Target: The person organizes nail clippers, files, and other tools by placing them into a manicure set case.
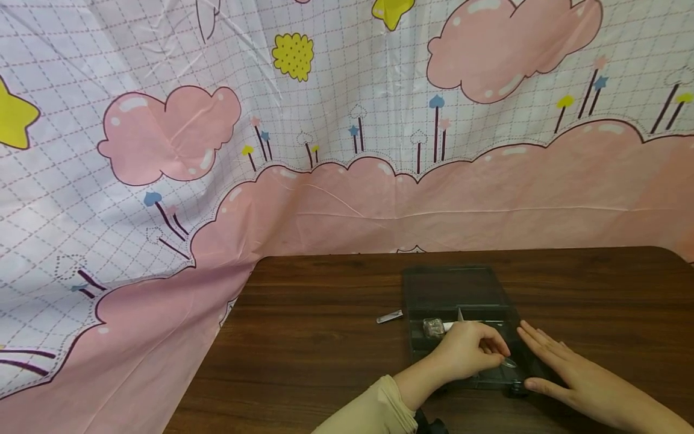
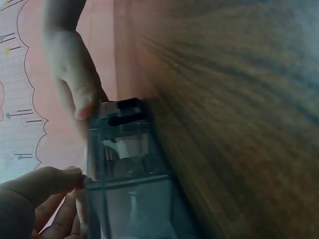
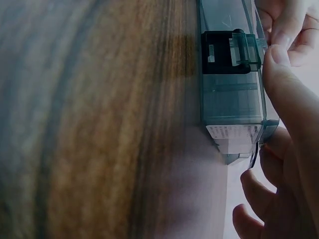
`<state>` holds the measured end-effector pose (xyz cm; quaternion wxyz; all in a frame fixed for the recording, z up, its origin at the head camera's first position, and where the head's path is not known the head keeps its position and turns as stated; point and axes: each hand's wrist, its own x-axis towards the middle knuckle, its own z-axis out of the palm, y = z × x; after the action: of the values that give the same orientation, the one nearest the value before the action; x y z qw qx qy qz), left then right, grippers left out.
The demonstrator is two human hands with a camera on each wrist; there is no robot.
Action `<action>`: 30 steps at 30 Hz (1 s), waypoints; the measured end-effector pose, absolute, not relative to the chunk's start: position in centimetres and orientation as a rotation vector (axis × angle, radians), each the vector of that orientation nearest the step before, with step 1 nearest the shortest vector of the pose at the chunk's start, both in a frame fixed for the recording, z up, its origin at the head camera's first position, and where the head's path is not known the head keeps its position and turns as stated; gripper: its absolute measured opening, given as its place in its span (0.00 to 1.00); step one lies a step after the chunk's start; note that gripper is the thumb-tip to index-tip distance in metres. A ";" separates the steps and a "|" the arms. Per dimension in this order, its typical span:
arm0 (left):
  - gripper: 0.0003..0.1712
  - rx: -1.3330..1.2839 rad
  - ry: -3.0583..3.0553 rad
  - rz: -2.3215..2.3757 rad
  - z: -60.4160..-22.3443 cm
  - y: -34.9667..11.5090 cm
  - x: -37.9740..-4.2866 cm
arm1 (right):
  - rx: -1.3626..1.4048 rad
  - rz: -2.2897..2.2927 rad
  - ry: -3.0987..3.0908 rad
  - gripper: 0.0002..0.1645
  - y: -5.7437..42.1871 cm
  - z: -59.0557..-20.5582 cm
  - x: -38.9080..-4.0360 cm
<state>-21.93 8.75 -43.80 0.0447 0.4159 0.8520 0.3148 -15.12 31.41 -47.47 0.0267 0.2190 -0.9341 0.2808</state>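
Observation:
A dark see-through compartment box [image 1: 455, 286] stands on the table. Over its near right part is my left hand [image 1: 466, 349], thumb and forefinger brought together on a small clear piece [image 1: 508, 363], whose kind I cannot tell. Up close in the left wrist view, those fingertips [image 2: 75, 177] are right at the box's upper edge. Straight fingers of my right hand [image 1: 564, 374] rest along the box's right side, its thumb near the front corner. Inside the box lies a small glass bottle [image 1: 433, 327] with a white cap, partly covered by the left hand.
A nail clipper [image 1: 389, 316] lies on the brown wooden table [image 1: 314, 337], left of the box. The box has a dark latch [image 3: 224, 52] on its front. Behind the table hangs a pink and white patterned cloth [image 1: 347, 205].

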 end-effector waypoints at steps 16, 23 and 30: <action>0.04 1.288 2.617 0.876 -44.3 9.1 -21.8 | 0.674 0.756 -2.870 0.48 31.4 -47.7 -15.1; 0.05 1.292 2.628 0.868 -44.5 9.1 -21.7 | 0.678 0.734 -2.858 0.48 31.3 -47.5 -15.0; 0.06 1.244 2.616 0.882 -44.4 9.1 -21.7 | 0.676 0.706 -2.855 0.48 31.3 -47.4 -15.0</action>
<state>-21.72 9.07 -44.38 0.0568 0.4102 0.8626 0.2908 -15.03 31.28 -47.44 0.0617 0.2236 -0.9443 0.2334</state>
